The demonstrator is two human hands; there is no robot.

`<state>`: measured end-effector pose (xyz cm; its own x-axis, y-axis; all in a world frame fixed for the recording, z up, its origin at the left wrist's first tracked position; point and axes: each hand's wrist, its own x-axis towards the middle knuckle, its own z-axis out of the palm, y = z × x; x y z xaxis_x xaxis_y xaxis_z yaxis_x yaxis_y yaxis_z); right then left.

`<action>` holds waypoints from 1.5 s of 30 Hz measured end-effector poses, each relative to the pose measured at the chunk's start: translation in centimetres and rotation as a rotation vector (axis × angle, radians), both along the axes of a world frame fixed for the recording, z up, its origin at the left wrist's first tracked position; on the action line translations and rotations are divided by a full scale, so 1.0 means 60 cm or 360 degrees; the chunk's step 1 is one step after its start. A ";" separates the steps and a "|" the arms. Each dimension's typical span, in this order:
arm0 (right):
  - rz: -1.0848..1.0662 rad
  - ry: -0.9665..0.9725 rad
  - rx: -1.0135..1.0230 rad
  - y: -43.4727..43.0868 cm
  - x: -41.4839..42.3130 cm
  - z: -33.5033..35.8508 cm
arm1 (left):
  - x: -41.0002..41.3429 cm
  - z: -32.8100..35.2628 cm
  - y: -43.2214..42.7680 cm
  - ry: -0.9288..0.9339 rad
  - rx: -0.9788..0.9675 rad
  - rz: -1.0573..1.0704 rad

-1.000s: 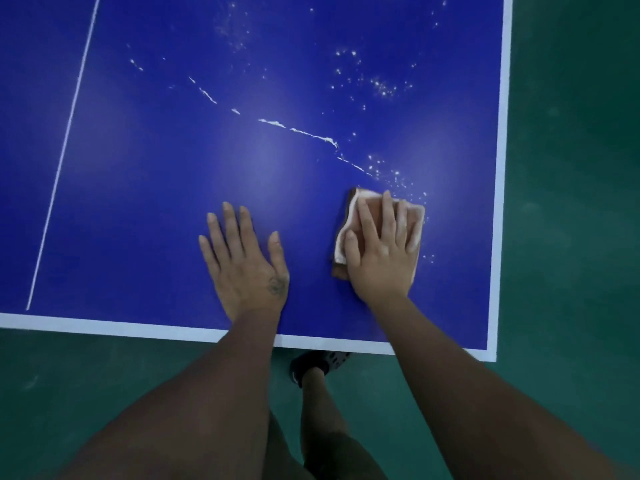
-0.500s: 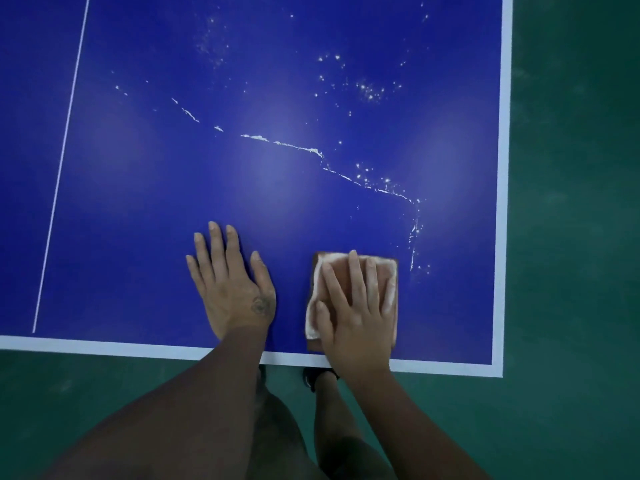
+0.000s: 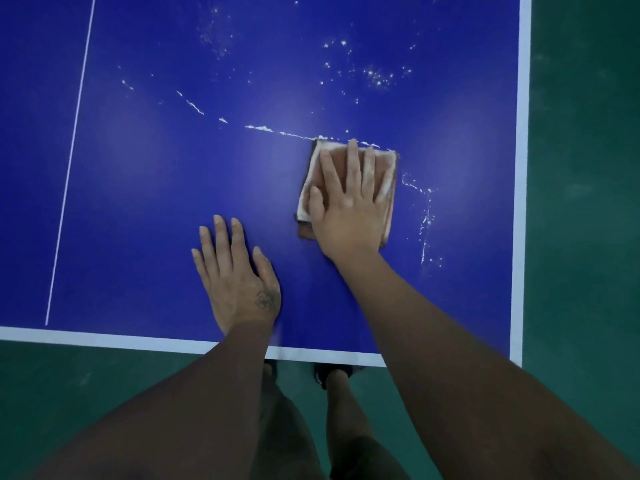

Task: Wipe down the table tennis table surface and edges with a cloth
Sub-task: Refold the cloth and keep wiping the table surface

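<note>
The blue table tennis table fills the view, with white edge lines along its near and right sides. A folded brownish cloth, whitened at its borders, lies flat on the table near the right corner. My right hand presses down on the cloth with fingers spread. My left hand rests flat on the bare table, left of and nearer than the cloth, holding nothing. A thin ridge of white dust runs across the table to the cloth's far edge, and another dust trail drops down on the cloth's right.
Scattered white specks lie farther out on the table. A white centre line runs lengthwise at the left. Green floor surrounds the table. My legs and a dark shoe stand below the near edge.
My right hand pulled the cloth toward the near edge, then pushed it back away up to the dust ridge. The left hand stayed flat on the table.
</note>
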<state>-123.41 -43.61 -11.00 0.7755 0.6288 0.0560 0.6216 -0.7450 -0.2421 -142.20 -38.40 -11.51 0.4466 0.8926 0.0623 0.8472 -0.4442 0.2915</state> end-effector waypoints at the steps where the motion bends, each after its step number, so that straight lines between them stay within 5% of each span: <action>1: 0.0039 -0.0012 0.0032 -0.016 -0.016 0.001 | 0.000 0.001 0.000 -0.0007 0.0004 -0.0005; 11: 0.0075 0.0090 -0.0155 -0.314 -0.168 0.001 | 0.001 -0.001 -0.001 -0.0014 -0.0021 0.0022; 22: -0.0122 0.0001 -0.0177 -0.109 0.100 0.012 | 0.003 0.001 0.000 0.0029 -0.0030 0.0009; 27: -0.0136 0.0005 -0.0221 -0.112 0.055 0.014 | 0.002 0.003 -0.001 0.0048 -0.0038 -0.0007; 36: -0.0132 0.0031 -0.0252 -0.332 -0.175 0.006 | 0.002 0.007 -0.001 -0.0001 -0.0015 -0.0032; 45: -0.0467 0.0059 -0.0274 -0.236 0.073 0.010 | -0.001 -0.002 0.002 0.0033 -0.0002 -0.0043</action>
